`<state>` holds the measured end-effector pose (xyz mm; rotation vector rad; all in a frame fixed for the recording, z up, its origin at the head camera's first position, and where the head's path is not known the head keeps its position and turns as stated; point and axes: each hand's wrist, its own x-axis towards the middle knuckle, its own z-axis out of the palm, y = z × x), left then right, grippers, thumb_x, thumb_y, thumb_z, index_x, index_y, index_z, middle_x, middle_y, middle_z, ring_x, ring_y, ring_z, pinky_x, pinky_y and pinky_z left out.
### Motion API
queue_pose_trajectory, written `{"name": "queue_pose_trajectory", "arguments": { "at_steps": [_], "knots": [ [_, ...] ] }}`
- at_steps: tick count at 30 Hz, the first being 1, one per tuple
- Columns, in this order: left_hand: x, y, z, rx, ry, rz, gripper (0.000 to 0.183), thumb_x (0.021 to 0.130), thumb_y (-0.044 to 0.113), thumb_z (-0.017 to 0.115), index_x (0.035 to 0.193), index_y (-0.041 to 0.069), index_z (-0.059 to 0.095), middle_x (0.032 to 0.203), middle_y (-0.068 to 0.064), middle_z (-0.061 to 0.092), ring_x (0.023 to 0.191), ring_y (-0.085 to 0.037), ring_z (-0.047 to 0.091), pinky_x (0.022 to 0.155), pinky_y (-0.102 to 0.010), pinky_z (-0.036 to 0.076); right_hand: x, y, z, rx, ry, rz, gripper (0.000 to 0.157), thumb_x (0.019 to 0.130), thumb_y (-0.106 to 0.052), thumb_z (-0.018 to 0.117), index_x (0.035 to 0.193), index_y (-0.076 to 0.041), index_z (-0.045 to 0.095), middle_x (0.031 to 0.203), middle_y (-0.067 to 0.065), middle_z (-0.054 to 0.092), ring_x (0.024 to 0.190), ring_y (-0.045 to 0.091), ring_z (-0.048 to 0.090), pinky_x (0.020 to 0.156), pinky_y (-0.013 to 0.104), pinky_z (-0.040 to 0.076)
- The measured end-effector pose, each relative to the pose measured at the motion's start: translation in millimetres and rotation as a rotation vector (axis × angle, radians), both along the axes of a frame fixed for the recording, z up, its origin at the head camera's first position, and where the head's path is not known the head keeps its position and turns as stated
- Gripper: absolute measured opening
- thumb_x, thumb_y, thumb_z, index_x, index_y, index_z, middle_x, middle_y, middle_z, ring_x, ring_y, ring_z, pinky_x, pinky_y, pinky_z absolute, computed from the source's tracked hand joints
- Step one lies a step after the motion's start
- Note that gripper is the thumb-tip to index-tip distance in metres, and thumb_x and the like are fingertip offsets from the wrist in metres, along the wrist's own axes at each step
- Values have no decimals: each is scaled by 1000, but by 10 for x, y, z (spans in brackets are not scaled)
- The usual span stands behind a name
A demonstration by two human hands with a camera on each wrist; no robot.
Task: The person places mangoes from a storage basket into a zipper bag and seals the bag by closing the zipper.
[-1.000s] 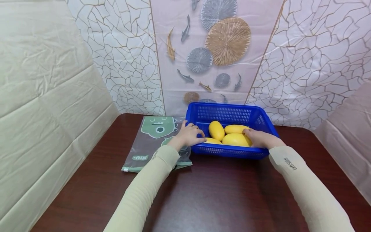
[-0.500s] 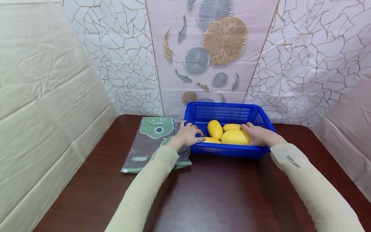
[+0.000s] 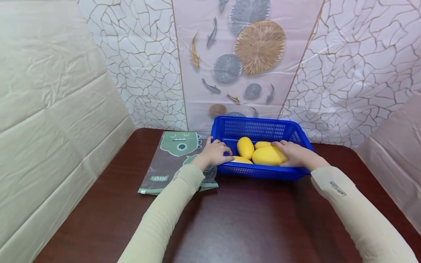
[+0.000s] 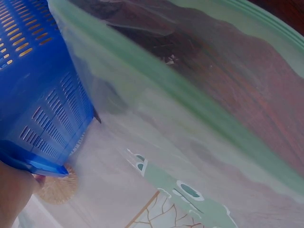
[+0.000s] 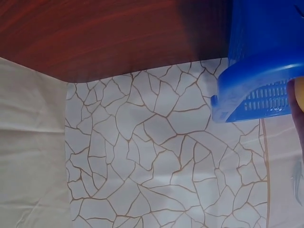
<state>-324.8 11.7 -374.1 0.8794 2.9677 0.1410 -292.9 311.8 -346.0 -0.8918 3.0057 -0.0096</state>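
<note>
A blue plastic basket (image 3: 263,171) with slotted walls stands at the back of the table, holding several smooth yellow oval fruits. My right hand (image 3: 296,153) reaches over its right front part and grips a large mango-shaped yellow fruit (image 3: 268,156), which tilts up toward that hand. Around it lie an upright-leaning fruit (image 3: 245,148), a partly covered one (image 3: 261,144) behind, and another (image 3: 242,160) by the front wall. My left hand (image 3: 213,152) holds the basket's left front rim with bent fingers. In the right wrist view, only a sliver of the yellow fruit (image 5: 299,94) shows.
Left of the basket, a clear zip bag (image 3: 158,160) with a green dinosaur print lies flat, its right part under my left forearm and hand. Patterned cloth (image 3: 151,65) hangs behind the dark wooden table (image 3: 236,219); a cream cloth (image 3: 49,128) rises at the left.
My right hand has closed further round the large yellow fruit and lifted it slightly, so it covers more of the fruit behind. The left hand stays at the rim.
</note>
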Motion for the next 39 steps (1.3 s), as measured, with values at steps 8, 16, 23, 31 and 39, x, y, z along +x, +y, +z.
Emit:
{"name": "queue_pose_trajectory", "arguments": {
  "at_steps": [8, 16, 23, 31, 39],
  "knots": [
    [3, 10, 9, -6, 5, -1, 43, 92, 58, 43, 114, 30, 66, 122, 5, 61, 125, -20, 43, 114, -56, 6, 43, 16, 40, -28, -3, 5, 66, 76, -23, 74, 133, -5, 46, 107, 20, 56, 89, 32, 56, 83, 52, 47],
    [18, -5, 7, -3, 6, 0, 42, 92, 57, 43, 114, 30, 67, 122, 5, 61, 125, -20, 43, 114, -56, 7, 45, 24, 19, -89, 52, 28, 67, 77, -20, 73, 136, -11, 43, 108, 22, 50, 85, 32, 54, 77, 52, 46],
    [0, -26, 7, 1, 4, 4, 41, 93, 56, 43, 114, 30, 66, 123, 6, 60, 125, -20, 43, 114, -56, 6, 24, 3, 62, -129, 61, 31, 71, 71, -11, 75, 135, -12, 44, 113, 26, 45, 94, 40, 51, 82, 55, 44],
    [-2, -13, 7, -1, 7, 0, 41, 92, 56, 43, 115, 31, 66, 124, 6, 60, 125, -20, 43, 114, -56, 6, 48, 17, 78, -149, 20, 45, 77, 67, -1, 74, 136, -11, 42, 121, 28, 37, 101, 45, 45, 83, 57, 42],
    [-10, -10, -21, 19, 5, -14, 39, 94, 53, 43, 114, 30, 66, 125, 5, 59, 127, -20, 42, 115, -56, 6, 110, -54, 104, -151, 87, 11, 72, 72, -13, 76, 136, -11, 43, 118, 24, 42, 98, 40, 51, 81, 54, 45]
  ]
}}
